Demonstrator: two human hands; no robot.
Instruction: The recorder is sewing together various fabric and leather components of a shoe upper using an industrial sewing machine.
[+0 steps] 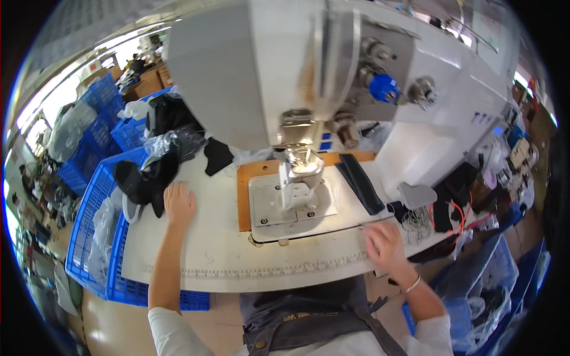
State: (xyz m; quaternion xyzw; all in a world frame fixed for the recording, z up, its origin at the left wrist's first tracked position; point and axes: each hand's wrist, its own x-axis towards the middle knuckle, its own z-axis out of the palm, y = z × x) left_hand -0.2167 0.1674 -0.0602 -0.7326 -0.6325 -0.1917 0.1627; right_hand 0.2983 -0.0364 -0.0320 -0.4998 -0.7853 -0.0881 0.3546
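Note:
My left hand point(180, 203) lies on the left part of the pale sewing table point(217, 252), fingers stretched out, right beside a pile of black fabric pieces point(142, 185). It holds nothing that I can see. Over the table's front right edge is my right hand point(385, 244), slightly blurred, its fingers loosely bent and apart, with nothing visible in them. Just beyond it a folded black strip point(360, 184) lies to the right of the metal needle plate point(267, 204). The sewing machine's presser foot point(300, 193) stands over that plate.
The large white machine head point(285, 71) fills the upper middle. Blue crates point(89, 225) with plastic bags stand left of the table. A small black fabric piece point(218, 156) lies behind my left hand. At right are tangled thread point(417, 225) and a plastic-lined blue bin point(475, 296).

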